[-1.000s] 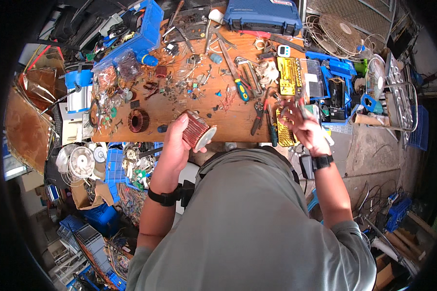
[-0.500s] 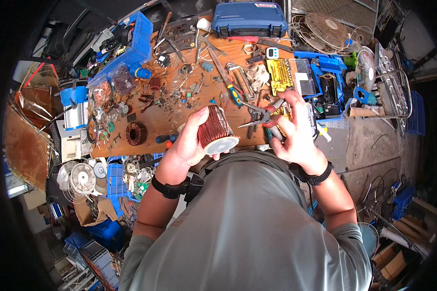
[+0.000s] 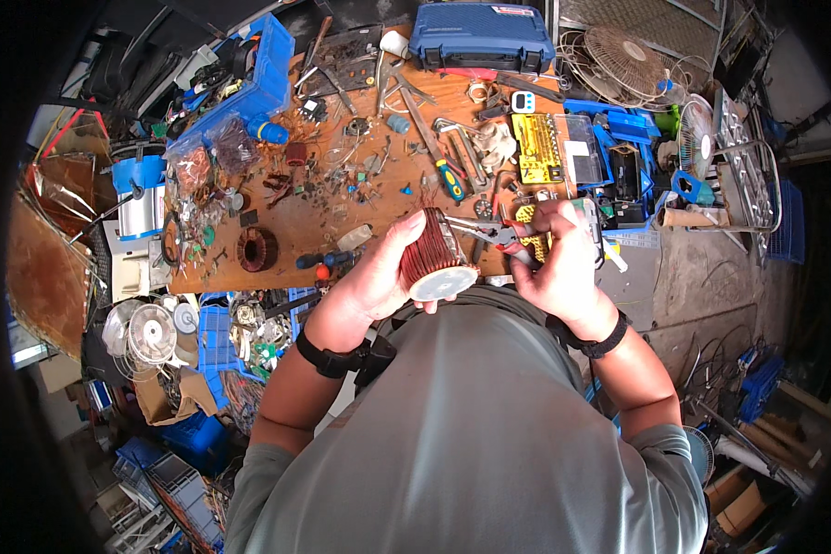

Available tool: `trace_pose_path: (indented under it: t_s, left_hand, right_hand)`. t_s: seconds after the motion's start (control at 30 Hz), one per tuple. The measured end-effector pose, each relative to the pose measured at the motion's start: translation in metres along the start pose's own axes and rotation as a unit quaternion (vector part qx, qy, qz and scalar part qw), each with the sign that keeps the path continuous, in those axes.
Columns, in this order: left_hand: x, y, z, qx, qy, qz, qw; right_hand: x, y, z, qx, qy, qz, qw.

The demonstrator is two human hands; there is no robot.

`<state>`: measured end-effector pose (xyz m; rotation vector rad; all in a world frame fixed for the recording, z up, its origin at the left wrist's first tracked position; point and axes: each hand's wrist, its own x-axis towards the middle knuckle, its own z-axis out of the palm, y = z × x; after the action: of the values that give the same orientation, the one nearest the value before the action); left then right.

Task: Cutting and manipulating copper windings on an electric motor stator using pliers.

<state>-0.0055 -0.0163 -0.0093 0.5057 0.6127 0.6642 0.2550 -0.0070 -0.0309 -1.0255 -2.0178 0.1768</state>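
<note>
Pliers (image 3: 505, 237) moved to coil (image 3: 431, 251) — left hand (image 3: 379, 277) gripping it, right hand (image 3: 566, 263) the pliers — by littered table (image 3: 300, 238).

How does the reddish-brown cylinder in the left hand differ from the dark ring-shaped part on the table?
Place: the cylinder is held in the left hand; the ring-shaped part sits on the table.
End: the cylinder shows a pale, flat disc; the ring-shaped part shows a dark, open-looking centre.
Tool: pliers reach toward the cylinder; none are at the ring-shaped part.
Both are rounded and reddish-brown.
</note>
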Motion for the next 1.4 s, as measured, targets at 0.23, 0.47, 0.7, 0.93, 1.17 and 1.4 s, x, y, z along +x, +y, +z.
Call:
trace_pose_path:
  t_s: [0.23, 0.47, 0.7, 0.93, 1.17, 1.4]
  left_hand:
    - [-0.003, -0.001, 0.010, 0.035, 0.016, 0.017, 0.999]
    - [-0.009, 0.018, 0.020, 0.313, 0.087, 0.034, 0.945]
    - [-0.012, 0.028, 0.025, 0.617, 0.145, 0.090, 0.768]
    - [-0.010, 0.007, 0.019, 0.373, 0.040, 0.067, 0.924]
    - [-0.011, 0.014, 0.035, 0.361, -0.030, 0.029, 0.932]
    - [-0.009, 0.014, 0.041, 0.448, -0.019, 0.072, 0.891]
  right_hand:
    - [0.006, -0.014, -0.008, 0.009, -0.147, 0.065, 0.987]
    - [0.013, -0.010, -0.025, 0.488, -0.355, 0.326, 0.728]
    - [0.010, -0.011, -0.032, 0.160, -0.272, 0.166, 0.934]
    - [0.014, -0.018, -0.031, 0.073, -0.152, 0.045, 0.985]
    - [0.021, -0.023, -0.039, 0.003, -0.150, 0.009, 0.989]
    - [0.019, -0.020, -0.048, 0.076, -0.219, 0.050, 0.971]
